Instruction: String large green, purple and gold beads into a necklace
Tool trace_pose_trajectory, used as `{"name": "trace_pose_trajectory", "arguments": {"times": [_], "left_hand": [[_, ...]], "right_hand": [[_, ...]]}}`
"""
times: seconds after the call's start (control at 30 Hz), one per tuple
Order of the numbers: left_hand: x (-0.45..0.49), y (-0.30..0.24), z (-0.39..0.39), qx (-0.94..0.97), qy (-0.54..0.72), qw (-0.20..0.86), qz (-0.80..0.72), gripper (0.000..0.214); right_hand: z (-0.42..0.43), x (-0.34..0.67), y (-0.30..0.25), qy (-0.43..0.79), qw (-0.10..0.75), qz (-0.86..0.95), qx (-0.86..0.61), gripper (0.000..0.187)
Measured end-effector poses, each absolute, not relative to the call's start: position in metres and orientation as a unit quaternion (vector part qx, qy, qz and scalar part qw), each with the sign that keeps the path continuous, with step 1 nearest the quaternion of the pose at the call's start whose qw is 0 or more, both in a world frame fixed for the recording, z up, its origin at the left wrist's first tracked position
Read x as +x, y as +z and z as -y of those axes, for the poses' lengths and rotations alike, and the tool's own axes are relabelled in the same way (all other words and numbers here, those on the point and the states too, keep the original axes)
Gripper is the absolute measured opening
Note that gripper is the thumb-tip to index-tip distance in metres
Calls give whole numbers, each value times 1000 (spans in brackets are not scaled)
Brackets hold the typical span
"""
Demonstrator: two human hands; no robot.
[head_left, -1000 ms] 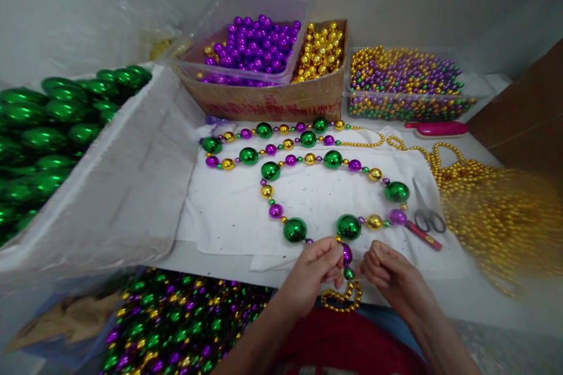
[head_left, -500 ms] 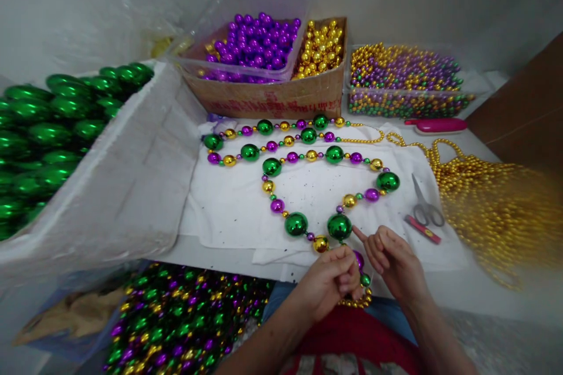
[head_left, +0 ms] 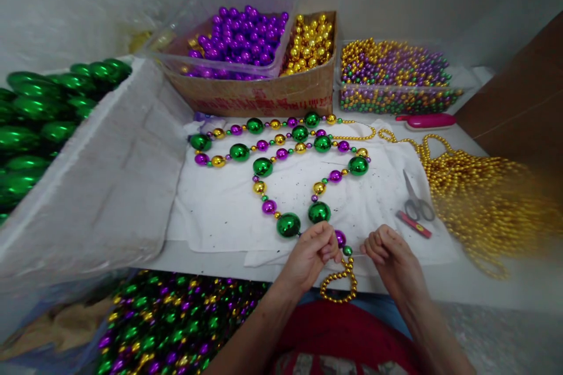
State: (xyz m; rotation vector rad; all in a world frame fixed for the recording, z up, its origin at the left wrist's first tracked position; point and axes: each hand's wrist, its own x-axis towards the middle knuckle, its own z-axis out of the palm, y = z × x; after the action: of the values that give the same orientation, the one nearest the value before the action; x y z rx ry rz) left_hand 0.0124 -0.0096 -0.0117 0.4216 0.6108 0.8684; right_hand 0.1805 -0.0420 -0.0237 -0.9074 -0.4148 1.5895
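A bead necklace (head_left: 263, 167) of large green, gold and purple beads loops over a white cloth (head_left: 229, 211). One side of it runs into my left hand (head_left: 314, 249), whose fingers are pinched closed on it and hide the beads there. My right hand (head_left: 389, 249) is closed a little to the right, its fingertips pressed together; what they hold, if anything, is too small to make out. Between the hands lie a purple bead (head_left: 340, 238) and a small green bead (head_left: 347, 251), with a loop of small gold beads (head_left: 338, 299) hanging at the table's front edge.
Scissors (head_left: 417, 205) and a red cutter (head_left: 413, 224) lie right, near heaped gold bead strands (head_left: 484, 205). Behind stand a purple-bead tub (head_left: 176, 64), a cardboard box (head_left: 246, 96) and a mixed-bead tub (head_left: 400, 91). A white box (head_left: 114, 170) of green beads stands left.
My left hand has shifted up and left, and the right forefinger has curled in. The necklace's right side has been drawn left, and the gold loop is more exposed.
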Motion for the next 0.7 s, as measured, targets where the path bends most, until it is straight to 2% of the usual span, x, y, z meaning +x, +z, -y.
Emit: {"name": "trace_pose_trajectory", "arguments": {"times": [0.23,0.43,0.57,0.7], "left_hand": [[9,-16,8,230,419,814,-330,33],[12,-14,-4,260,371,808,-378,33],[13,-6,-10,344,315,794,-390,20],[17,-4,-11,406,273,777,-395,22]], "right_hand": [[36,177,-31,695,572,193,-391,35],[26,183,-18,681,557,253,-402,28],[17,189,-4,629,518,379,-439,28],[5,189,4,562,482,483,-467,26]]}}
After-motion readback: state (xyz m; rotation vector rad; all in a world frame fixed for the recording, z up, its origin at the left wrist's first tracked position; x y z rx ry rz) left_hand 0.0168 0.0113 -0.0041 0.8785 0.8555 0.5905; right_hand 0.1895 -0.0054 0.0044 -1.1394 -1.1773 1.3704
